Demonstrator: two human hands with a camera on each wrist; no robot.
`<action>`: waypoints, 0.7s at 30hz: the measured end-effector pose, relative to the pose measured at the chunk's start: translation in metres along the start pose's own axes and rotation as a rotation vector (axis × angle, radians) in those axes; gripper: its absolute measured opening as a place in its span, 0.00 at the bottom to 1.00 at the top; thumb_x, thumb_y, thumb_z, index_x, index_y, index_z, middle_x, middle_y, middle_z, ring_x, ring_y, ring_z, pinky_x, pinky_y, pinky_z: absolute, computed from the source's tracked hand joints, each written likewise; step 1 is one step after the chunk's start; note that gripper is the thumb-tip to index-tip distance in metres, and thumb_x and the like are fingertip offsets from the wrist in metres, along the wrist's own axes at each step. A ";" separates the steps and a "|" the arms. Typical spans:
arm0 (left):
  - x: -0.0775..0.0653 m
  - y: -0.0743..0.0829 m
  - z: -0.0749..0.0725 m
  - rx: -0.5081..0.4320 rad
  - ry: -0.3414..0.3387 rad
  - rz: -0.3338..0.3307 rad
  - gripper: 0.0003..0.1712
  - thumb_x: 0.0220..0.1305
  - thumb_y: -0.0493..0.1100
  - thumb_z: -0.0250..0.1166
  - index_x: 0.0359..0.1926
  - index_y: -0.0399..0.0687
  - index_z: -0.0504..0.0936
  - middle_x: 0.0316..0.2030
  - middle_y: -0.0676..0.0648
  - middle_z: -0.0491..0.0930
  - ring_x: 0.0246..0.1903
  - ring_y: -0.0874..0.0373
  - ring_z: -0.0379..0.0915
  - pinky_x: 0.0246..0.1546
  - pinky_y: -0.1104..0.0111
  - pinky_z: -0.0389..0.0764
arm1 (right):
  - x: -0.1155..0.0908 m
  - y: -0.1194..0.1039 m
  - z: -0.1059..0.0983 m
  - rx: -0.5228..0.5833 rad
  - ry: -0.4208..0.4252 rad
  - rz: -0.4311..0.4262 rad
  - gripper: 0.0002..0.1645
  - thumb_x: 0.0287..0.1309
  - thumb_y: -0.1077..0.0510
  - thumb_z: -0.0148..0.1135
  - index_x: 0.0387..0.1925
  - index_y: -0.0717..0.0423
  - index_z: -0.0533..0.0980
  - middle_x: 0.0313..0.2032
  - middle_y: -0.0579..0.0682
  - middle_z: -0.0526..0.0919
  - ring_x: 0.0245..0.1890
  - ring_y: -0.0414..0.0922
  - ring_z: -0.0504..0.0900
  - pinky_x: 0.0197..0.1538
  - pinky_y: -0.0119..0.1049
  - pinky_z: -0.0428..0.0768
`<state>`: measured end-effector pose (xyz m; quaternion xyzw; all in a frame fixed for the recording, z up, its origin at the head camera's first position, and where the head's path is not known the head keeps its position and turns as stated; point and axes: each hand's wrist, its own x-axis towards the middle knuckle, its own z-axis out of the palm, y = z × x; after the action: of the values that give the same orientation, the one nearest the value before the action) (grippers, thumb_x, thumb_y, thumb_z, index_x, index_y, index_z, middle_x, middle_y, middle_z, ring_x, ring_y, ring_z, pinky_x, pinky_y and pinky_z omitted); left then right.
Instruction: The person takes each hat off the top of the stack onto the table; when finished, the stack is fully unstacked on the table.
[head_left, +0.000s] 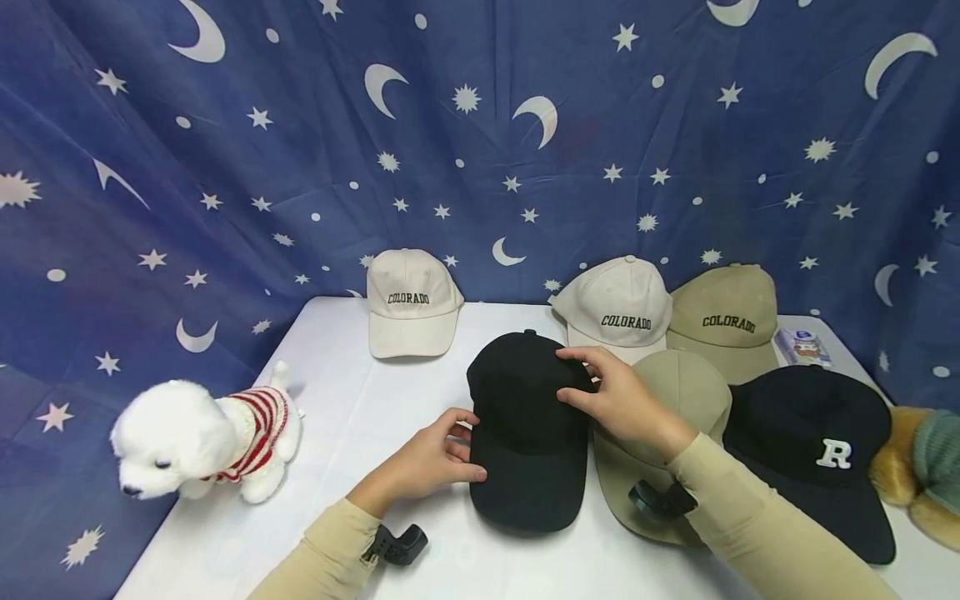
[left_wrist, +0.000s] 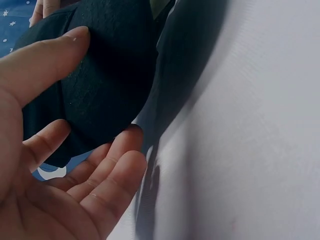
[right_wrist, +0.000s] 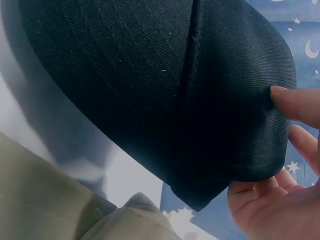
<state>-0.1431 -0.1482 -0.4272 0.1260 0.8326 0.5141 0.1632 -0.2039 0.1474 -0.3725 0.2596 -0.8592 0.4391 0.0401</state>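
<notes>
A plain black cap (head_left: 528,425) is between my two hands at the middle of the table, brim toward me. My left hand (head_left: 431,458) holds its left side, thumb at the brim's edge; in the left wrist view the thumb (left_wrist: 60,55) overlaps the black cloth and the fingers curl beneath. At the crown's right side my right hand (head_left: 622,392) grips the cap, thumb and fingertips on the dark cloth. The right wrist view shows that hand's other fingers tucked under the crown's lower edge. Right beside it, a plain khaki cap (head_left: 682,392) lies partly under my right forearm.
A black cap with an R (head_left: 810,433) lies at right. Behind are two cream COLORADO caps, one left (head_left: 412,304) and one right (head_left: 622,304), and a khaki COLORADO cap (head_left: 727,312). A white toy dog (head_left: 187,433) stands left; a brown plush (head_left: 900,450) is far right.
</notes>
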 end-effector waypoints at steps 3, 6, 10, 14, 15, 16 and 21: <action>-0.001 -0.001 0.002 0.024 0.001 0.004 0.35 0.52 0.41 0.78 0.58 0.47 0.71 0.46 0.47 0.76 0.40 0.58 0.79 0.40 0.65 0.79 | -0.005 0.000 0.001 0.013 -0.006 0.017 0.30 0.54 0.65 0.73 0.59 0.61 0.76 0.55 0.58 0.78 0.43 0.51 0.79 0.48 0.46 0.78; -0.003 0.000 0.003 0.038 0.000 0.003 0.34 0.52 0.41 0.78 0.57 0.47 0.72 0.45 0.48 0.77 0.39 0.58 0.79 0.39 0.66 0.79 | -0.009 0.002 0.002 0.041 -0.017 0.027 0.30 0.54 0.66 0.73 0.59 0.61 0.76 0.55 0.58 0.78 0.43 0.50 0.79 0.48 0.46 0.79; -0.003 0.000 0.004 0.054 -0.004 0.001 0.33 0.52 0.41 0.78 0.57 0.48 0.72 0.48 0.47 0.77 0.39 0.60 0.80 0.38 0.67 0.79 | -0.012 0.004 0.002 0.044 -0.023 0.024 0.29 0.55 0.65 0.73 0.59 0.61 0.76 0.54 0.58 0.78 0.42 0.50 0.79 0.47 0.46 0.79; -0.004 0.000 0.004 0.064 -0.008 -0.002 0.32 0.53 0.42 0.78 0.56 0.48 0.72 0.49 0.47 0.76 0.38 0.60 0.80 0.38 0.67 0.79 | -0.014 0.004 0.003 0.041 -0.030 0.027 0.29 0.55 0.64 0.73 0.59 0.60 0.76 0.54 0.58 0.78 0.42 0.50 0.79 0.47 0.49 0.79; -0.004 0.000 0.004 0.064 -0.012 -0.004 0.32 0.53 0.42 0.78 0.55 0.48 0.72 0.48 0.48 0.76 0.38 0.60 0.80 0.38 0.67 0.79 | -0.015 0.004 0.003 0.039 -0.033 0.031 0.29 0.55 0.64 0.73 0.59 0.60 0.76 0.53 0.58 0.78 0.42 0.50 0.79 0.47 0.49 0.79; -0.004 0.000 0.004 0.063 -0.017 -0.005 0.31 0.52 0.41 0.78 0.55 0.48 0.72 0.47 0.48 0.77 0.38 0.60 0.80 0.38 0.67 0.79 | -0.015 0.004 0.004 0.042 -0.037 0.037 0.29 0.55 0.64 0.73 0.59 0.60 0.76 0.53 0.58 0.78 0.42 0.51 0.79 0.47 0.50 0.79; -0.005 -0.002 0.005 0.063 -0.036 -0.005 0.29 0.52 0.41 0.78 0.52 0.48 0.73 0.43 0.49 0.77 0.37 0.60 0.80 0.37 0.68 0.79 | -0.019 0.004 0.005 0.040 -0.048 0.048 0.29 0.55 0.63 0.74 0.59 0.60 0.76 0.53 0.57 0.78 0.43 0.51 0.79 0.47 0.49 0.79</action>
<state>-0.1369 -0.1468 -0.4303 0.1382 0.8455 0.4850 0.1755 -0.1890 0.1530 -0.3843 0.2502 -0.8570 0.4505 0.0036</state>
